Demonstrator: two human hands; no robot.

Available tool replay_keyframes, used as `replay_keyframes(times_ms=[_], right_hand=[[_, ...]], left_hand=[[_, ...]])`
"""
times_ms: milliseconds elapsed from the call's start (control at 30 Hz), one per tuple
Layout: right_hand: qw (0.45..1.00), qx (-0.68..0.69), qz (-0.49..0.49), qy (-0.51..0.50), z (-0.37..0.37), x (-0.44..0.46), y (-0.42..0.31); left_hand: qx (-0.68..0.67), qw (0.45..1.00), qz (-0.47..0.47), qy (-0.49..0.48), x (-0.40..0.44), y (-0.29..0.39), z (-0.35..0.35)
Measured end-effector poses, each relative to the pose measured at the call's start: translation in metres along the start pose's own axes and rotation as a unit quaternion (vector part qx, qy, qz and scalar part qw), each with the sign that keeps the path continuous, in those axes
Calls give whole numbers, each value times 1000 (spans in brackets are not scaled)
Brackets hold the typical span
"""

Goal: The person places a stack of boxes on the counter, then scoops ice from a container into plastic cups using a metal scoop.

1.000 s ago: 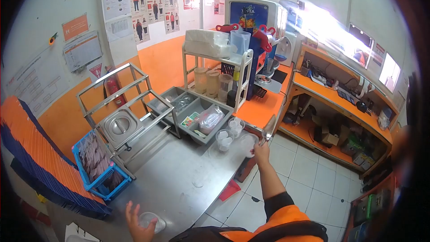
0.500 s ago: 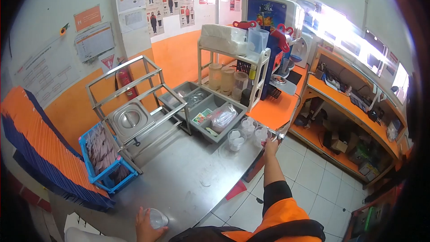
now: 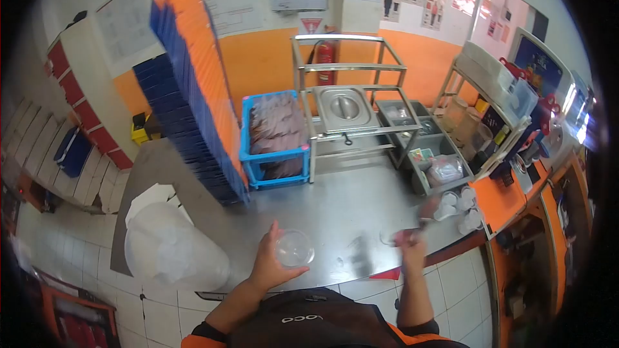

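Observation:
My left hand (image 3: 272,263) is wrapped round a clear plastic cup (image 3: 295,248) low over the steel table (image 3: 335,212). To the right, my right hand (image 3: 413,248) is closed, smeared by motion. A blurred scoop-like metal tool (image 3: 427,211) sticks up from it, partly reddish. Several clear cups (image 3: 446,206) with whitish contents stand at the table's right end, beyond my right hand. Left of my left hand is a large whitish, translucent container or bag (image 3: 171,245).
Stacked orange and blue boxes (image 3: 200,90) rise at the left beside a blue basket (image 3: 245,145). Behind stand a steel frame (image 3: 348,37) with a lidded pan (image 3: 346,108) and a grey divided tray (image 3: 422,183). An orange counter (image 3: 496,203) lies right.
The view has swung left. My right hand has come away from the cups at the right end, with the tool. A third cup now stands there. My left hand has closed round its cup.

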State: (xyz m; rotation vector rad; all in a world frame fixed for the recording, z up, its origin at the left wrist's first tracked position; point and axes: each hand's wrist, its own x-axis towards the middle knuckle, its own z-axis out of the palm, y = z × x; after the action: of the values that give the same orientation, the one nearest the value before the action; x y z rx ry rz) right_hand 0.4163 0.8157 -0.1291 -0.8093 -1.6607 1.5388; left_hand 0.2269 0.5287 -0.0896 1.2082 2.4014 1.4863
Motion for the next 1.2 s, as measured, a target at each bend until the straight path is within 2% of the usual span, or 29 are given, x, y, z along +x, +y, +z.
replay_keyframes(times_ms=[33,67,100,167,267,367,467,567,667,967,1200], right_hand=[[994,-7,30,-109,44,-20,-34],[978,-49,-47,-196,76,-32,-37],[950,-140,-142,-240,95,-39,-13],[912,-180,-85,-358,136,-60,-77],[888,-94,-62,-445,166,-71,-89],[896,14,49,-441,172,-79,-69],[879,36,126,-458,173,-80,-59],[882,53,102,-458,179,-83,-44],[878,-72,40,-472,185,-87,-53],[861,-31,169,-479,197,-90,-57],[862,13,203,-464,196,-91,-56]], left_hand=[[28,1000,4,-10,-2,3,-2],[55,998,8,-20,-4,7,-4],[81,996,12,-30,-7,12,-6],[90,993,60,-41,-13,21,-11],[95,989,111,-13,-24,26,-24],[1,993,112,45,-39,12,-25],[95,991,99,8,-41,15,-36],[74,996,40,-25,-49,-3,-33],[145,985,-27,-87,-54,-5,-36],[135,971,-88,-178,-55,-2,-66],[100,976,-76,-180,-68,-22,-66]])
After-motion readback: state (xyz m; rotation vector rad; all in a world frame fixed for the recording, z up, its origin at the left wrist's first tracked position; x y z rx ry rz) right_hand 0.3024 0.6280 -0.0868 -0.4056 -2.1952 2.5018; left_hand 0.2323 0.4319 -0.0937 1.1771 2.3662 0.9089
